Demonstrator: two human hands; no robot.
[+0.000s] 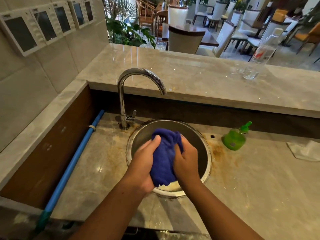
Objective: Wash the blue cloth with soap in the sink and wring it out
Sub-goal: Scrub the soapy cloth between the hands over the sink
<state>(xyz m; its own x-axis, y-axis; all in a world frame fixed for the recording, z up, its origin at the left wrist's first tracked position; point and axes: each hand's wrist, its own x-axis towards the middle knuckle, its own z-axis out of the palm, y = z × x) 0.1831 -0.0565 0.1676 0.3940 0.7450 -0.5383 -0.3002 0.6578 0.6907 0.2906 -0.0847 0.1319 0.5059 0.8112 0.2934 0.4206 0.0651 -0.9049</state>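
Both the left hand (144,164) and right hand (186,161) are clenched around the bunched blue cloth (164,158), held above the round steel sink (207,163). Risk: hard twisting near the front rim may send water onto the marble counter (251,179). No flow is visible from the faucet (138,80), so soap may remain in the cloth.

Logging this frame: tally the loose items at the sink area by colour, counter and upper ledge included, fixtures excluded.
Blue: 1, the blue cloth, bunched between the left hand and the right hand over the sink
Green: 1, the soap bottle
White: 1, the white cloth
Clear: 2, the plastic bottle and the glass
Total: 5
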